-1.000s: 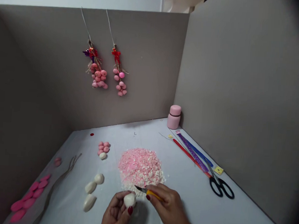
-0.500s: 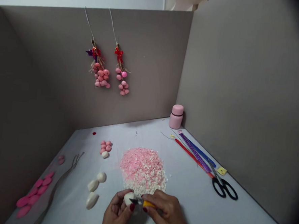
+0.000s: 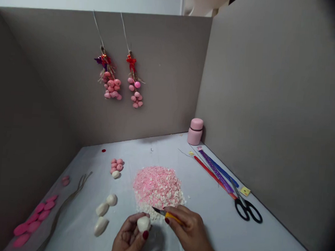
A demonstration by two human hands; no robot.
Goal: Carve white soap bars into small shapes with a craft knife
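Note:
Between the fingers and thumb of my left hand is a rounded white piece with cut facets, perhaps soap. My right hand grips a craft knife by its yellow handle, its dark blade pointing left. The blade tip is up and to the right of the white piece, apart from it. Behind both hands lies a heap of pink and white shavings. Left of my left hand are white chunks in a loose row.
Pink balls and a white one sit together further back. Flat pink ovals and twine lie left. Scissors, ribbons and a pink jar line the right wall. Bead bunches hang on the back panel.
The knife blade has come off the white piece and moved up. My right hand has shifted slightly up and right. The white piece stays in my left hand, and the view has shifted slightly.

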